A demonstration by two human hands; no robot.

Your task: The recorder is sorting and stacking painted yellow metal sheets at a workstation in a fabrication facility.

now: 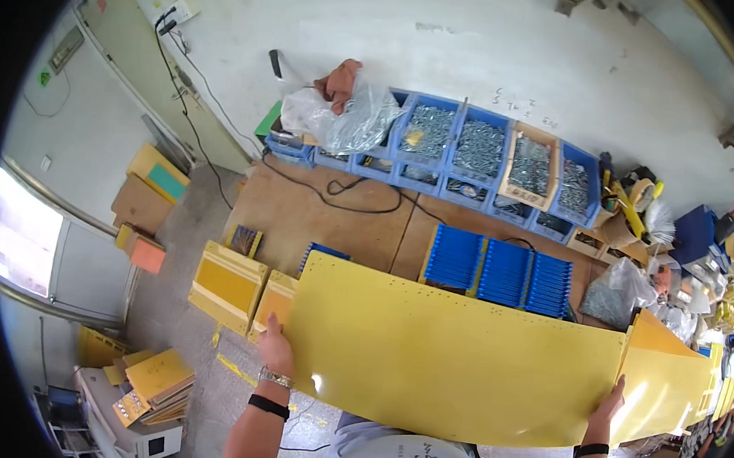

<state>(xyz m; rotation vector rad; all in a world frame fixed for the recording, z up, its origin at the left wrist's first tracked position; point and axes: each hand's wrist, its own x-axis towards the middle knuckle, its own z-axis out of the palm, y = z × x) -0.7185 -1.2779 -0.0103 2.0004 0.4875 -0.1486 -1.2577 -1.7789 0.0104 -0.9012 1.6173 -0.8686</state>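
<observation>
A large flat yellow panel (451,362) spans the space before me, with small holes along its far edge. My left hand (274,347) is closed on its left edge, the thumb lying near the top face. At the opposite end my right hand (609,401) grips the right edge, its fingers partly hidden by the sheet. Beyond the panel, blue slotted parts (504,273) stand in rows on the brown workbench (317,208); the panel covers the bench's near side. Smaller yellow panels (228,286) lie left of my left hand.
Blue bins (427,131) of metal fasteners line the wall, with a clear plastic bag (349,117) at their left end. A black cable (335,194) crosses the bench. More yellow sheets (663,382) stand at right. Stacked boards (161,380) rest on a white machine (135,443) at lower left.
</observation>
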